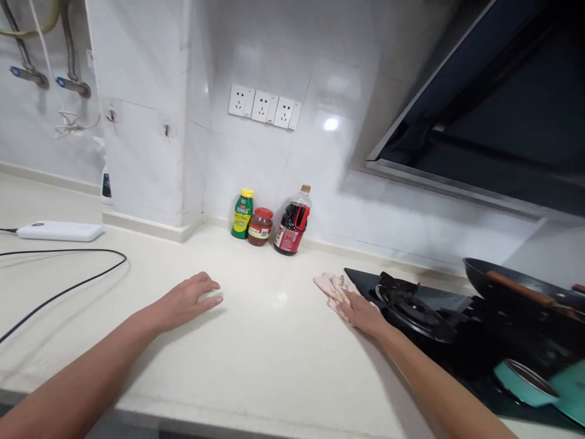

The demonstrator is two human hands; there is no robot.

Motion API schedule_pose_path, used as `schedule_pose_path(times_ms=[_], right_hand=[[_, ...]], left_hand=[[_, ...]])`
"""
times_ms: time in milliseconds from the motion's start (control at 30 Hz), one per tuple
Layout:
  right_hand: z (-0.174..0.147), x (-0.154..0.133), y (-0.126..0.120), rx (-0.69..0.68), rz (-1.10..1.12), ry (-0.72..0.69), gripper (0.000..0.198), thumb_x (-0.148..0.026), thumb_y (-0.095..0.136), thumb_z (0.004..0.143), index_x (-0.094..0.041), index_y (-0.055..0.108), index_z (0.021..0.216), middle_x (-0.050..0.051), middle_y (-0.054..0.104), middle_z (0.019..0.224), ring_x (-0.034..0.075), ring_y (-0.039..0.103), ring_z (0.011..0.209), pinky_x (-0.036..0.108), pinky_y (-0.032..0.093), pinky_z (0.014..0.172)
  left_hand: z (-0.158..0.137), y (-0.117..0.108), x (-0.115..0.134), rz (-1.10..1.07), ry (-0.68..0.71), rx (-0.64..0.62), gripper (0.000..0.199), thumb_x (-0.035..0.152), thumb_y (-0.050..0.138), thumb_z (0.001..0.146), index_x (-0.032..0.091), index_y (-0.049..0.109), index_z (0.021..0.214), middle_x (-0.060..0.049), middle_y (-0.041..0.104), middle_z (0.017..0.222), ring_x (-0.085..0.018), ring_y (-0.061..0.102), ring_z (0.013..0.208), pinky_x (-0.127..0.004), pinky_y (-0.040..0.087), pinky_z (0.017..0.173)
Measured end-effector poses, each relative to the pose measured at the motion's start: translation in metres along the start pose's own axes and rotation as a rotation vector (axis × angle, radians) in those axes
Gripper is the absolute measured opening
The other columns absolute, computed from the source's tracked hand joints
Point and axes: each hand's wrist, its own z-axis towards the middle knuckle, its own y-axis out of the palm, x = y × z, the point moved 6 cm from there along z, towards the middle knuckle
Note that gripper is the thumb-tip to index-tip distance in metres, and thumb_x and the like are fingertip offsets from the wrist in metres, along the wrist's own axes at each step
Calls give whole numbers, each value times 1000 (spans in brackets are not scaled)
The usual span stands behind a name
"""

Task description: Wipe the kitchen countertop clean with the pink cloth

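Fingers of the bare right hand [363,314] lie over a crumpled, pale pink fabric cloth [333,286]; whether they pinch a fold or only press down, I cannot tell. The cloth rests on the smooth white countertop [260,353], beside the left corner of a flat black glass hob [361,279]. The bare left hand [189,302] holds nothing, its fingers close together and loosely bent, thumb apart. A push rightward could snag the cloth's loose folds on the round black metal burner [414,308]; a wide reach toward the wall could knock the containers there. Counted: two hands, one cloth, one green plastic bottle with a yellow cap [242,214], one red-lidded jar [260,228], one clear bottle of dark liquid [289,238], three square white wall sockets [260,107], one round black wok [475,272]
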Motion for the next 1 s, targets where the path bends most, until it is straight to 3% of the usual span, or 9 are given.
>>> schedule_pose_path(times_ms=[167, 267, 400, 467, 533, 633, 767, 900, 1000], right_hand=[[-54, -32, 9, -51, 26, -30, 65, -50, 37, 99, -19, 35, 157, 17, 37, 160, 34, 33, 148, 53, 33, 114], [-91, -78, 3, -59, 65, -113, 67, -55, 41, 98, -25, 35, 157, 16, 33, 162, 36, 29, 150, 57, 28, 117], [-145, -150, -6, -66, 223, -327, 64, -61, 47, 96, -31, 42, 153, 14, 30, 164, 37, 24, 152, 64, 20, 119], [-172, -170, -10, -23, 286, -433, 57, -52, 51, 95, -32, 47, 149, 11, 33, 163, 35, 25, 152, 63, 19, 121], [-196, -172, -13, 54, 326, -519, 49, -38, 53, 94, -32, 53, 143, 8, 42, 158, 31, 30, 150, 59, 23, 122], [-227, -141, -10, 160, 355, -566, 46, -27, 53, 90, -33, 57, 136, 5, 53, 149, 27, 39, 146, 53, 31, 121], [-261, -59, -1, 257, 313, -452, 39, -26, 57, 85, -31, 62, 123, 8, 58, 142, 30, 53, 132, 50, 48, 106], [-281, 45, 4, 224, 301, -50, 27, -42, 59, 82, -27, 66, 104, 8, 65, 123, 26, 68, 100, 38, 57, 81], [-293, 109, -6, 244, 426, 297, 43, -58, 58, 76, -26, 65, 104, 6, 72, 104, 27, 70, 84, 38, 57, 73]], left_hand=[[2, 1, 2, -8, -3, 8, 53, 65, 40, 97, 24, 69, 114, -7, 65, 115, -24, 64, 104, -36, 49, 94], [4, 0, 0, -3, 0, 18, 53, 65, 40, 96, 22, 70, 109, -8, 66, 111, -25, 65, 102, -37, 49, 93], [5, -2, -5, 7, -22, 32, 51, 62, 41, 96, 22, 72, 104, -8, 67, 105, -24, 66, 97, -36, 49, 90], [4, -4, -6, 11, -25, 46, 51, 62, 42, 95, 21, 72, 101, -7, 68, 102, -23, 66, 95, -35, 50, 89], [3, -6, -6, 8, -33, 60, 51, 62, 42, 94, 21, 72, 100, -7, 69, 101, -23, 67, 94, -34, 50, 88], [2, -8, -4, 4, -40, 62, 51, 62, 42, 94, 21, 72, 99, -7, 69, 102, -23, 67, 95, -34, 50, 88], [4, -6, -1, 10, -32, 29, 51, 61, 43, 93, 20, 73, 100, -8, 71, 104, -25, 66, 98, -36, 50, 91], [7, -3, -3, 11, -33, 18, 52, 62, 44, 91, 21, 74, 100, -9, 72, 104, -27, 66, 102, -37, 49, 92], [10, -2, -7, 8, -37, 23, 52, 62, 44, 91, 21, 75, 99, -9, 73, 102, -27, 66, 100, -37, 50, 90]])
